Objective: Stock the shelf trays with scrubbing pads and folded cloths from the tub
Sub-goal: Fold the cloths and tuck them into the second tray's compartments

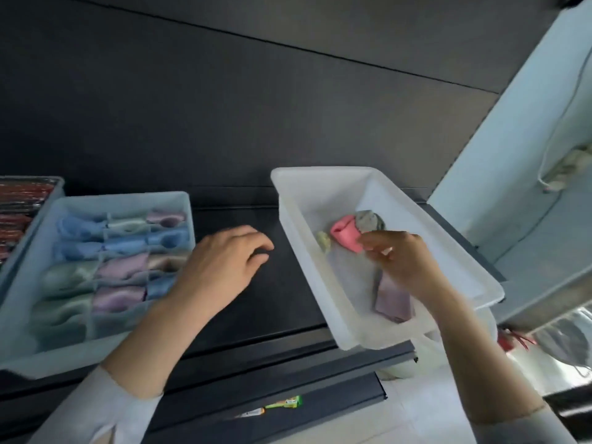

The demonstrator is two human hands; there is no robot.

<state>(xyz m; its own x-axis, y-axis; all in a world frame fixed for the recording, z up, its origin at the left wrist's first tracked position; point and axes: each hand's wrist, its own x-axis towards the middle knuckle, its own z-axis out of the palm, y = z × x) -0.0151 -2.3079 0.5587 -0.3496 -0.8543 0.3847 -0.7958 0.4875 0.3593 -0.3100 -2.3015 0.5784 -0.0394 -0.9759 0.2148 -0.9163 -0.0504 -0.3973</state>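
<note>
A soft pink rolled cloth (346,237) lies in the smooth white plastic tub (307,248), pinched by the right hand (400,262) beside a grey fuzzy pad (370,221) and a folded mauve cloth (393,302). The left hand (221,267) rests loosely curled, holding nothing, on the dark shelf (243,302) by the divided tray (28,344) of pastel cloths.
</note>
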